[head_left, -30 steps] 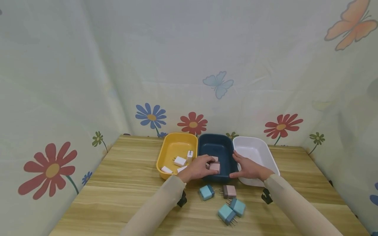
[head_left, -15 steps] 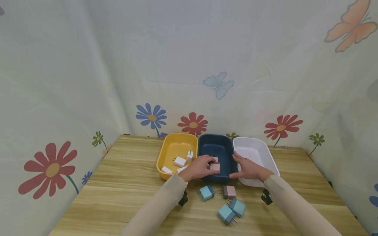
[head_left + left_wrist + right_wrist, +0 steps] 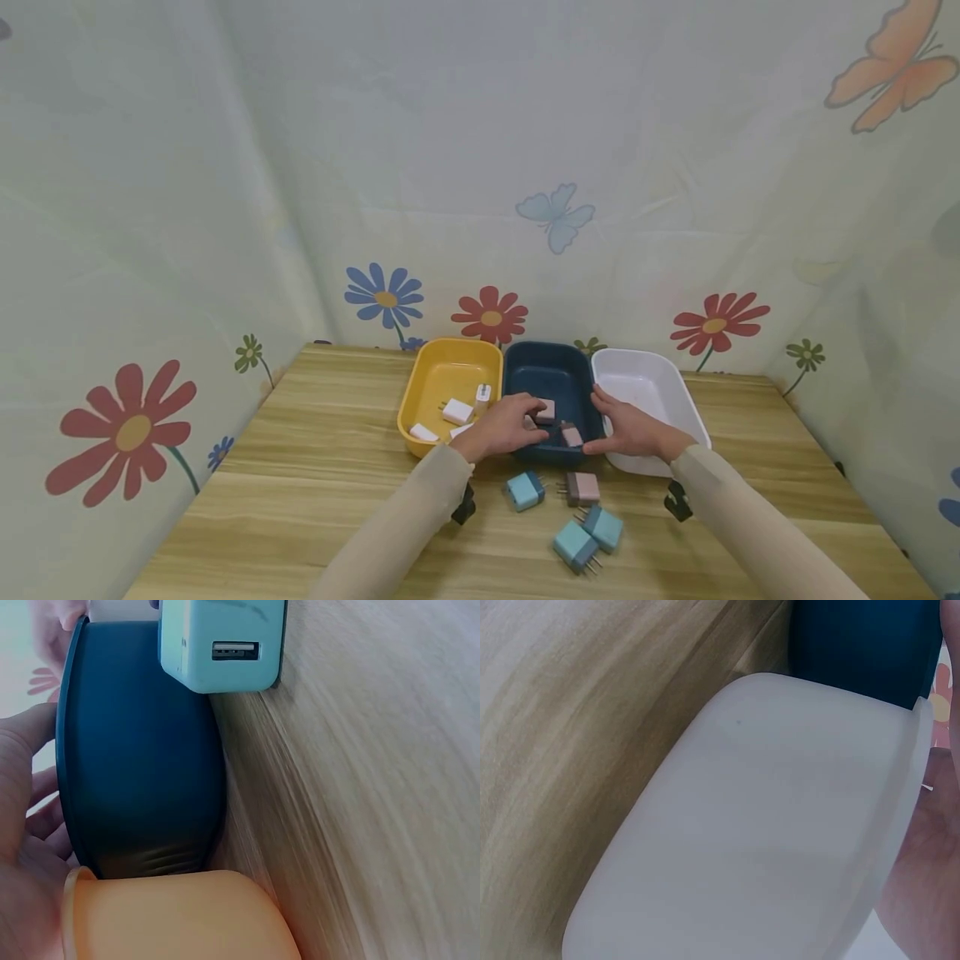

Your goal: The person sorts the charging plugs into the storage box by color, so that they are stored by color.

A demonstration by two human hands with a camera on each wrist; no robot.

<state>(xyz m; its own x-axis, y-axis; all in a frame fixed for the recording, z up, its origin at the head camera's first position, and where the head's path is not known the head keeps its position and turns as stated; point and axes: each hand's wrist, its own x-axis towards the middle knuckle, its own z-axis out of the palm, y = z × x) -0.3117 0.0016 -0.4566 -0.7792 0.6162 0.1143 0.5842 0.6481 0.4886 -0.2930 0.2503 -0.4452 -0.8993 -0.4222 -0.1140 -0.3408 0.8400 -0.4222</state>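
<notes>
My left hand (image 3: 508, 427) reaches over the near left rim of the dark blue bin (image 3: 551, 354), thumb and fingers apart with a gap between them. Just past its fingertips, one pink charger plug (image 3: 547, 410) lies inside. A second pink charger (image 3: 572, 435) rests tilted near the bin's front right corner. My right hand (image 3: 633, 427) is spread over the side where the blue bin meets the white bin (image 3: 686, 400), its thumb at the blue bin's front corner. In the left wrist view the blue bin's outer wall (image 3: 142, 750) hides what the left fingertips touch.
A yellow bin (image 3: 411, 400) at the left holds several white chargers (image 3: 457, 411). On the wooden table (image 3: 315, 483) before the bins lie a pink charger (image 3: 582, 488) and three teal chargers, one (image 3: 525, 490) near the blue bin. A flowered cloth hangs behind.
The pink charger that my left hand held has dropped and shifted right within the blue bin. My left fingers have parted; the right hand stays where it was.
</notes>
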